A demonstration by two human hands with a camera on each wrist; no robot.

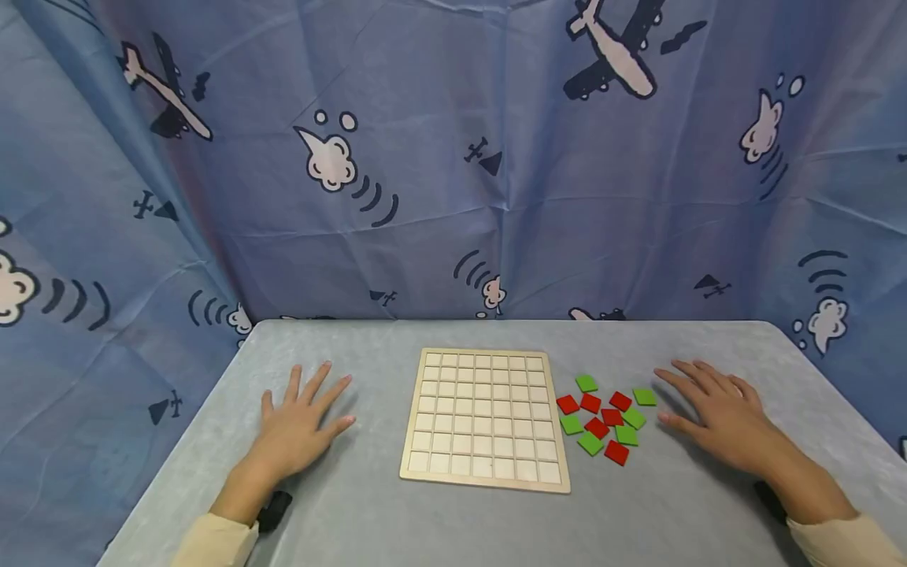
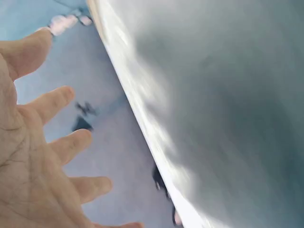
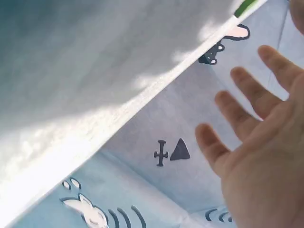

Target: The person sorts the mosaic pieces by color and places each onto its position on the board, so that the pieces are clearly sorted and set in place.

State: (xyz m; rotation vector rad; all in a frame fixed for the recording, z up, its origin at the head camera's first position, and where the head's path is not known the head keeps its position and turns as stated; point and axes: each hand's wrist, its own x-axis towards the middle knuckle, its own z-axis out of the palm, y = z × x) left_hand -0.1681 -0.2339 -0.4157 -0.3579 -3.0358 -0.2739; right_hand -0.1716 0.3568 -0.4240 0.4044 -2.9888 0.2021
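A square wooden grid board [image 1: 487, 473] lies flat in the middle of the table, its cells bare. Just right of it are scattered several red square tiles [image 1: 616, 453] and green square tiles [image 1: 590, 443]. My left hand [image 1: 294, 431] is spread palm down over the table left of the board, holding nothing. On the other side, my right hand [image 1: 726, 416] has its fingers extended toward the tiles, its fingertips close to the rightmost green one. Both wrist views show the palms bare, with the left fingers [image 2: 71, 142] and right fingers [image 3: 237, 114] apart.
The table [image 1: 340, 520] has a pale grey cover. Behind it and along both sides hangs a blue curtain [image 1: 425, 157] printed with airplanes and clouds. A dark strap [image 1: 274, 510] sits at the left wrist, another [image 1: 769, 502] at the right.
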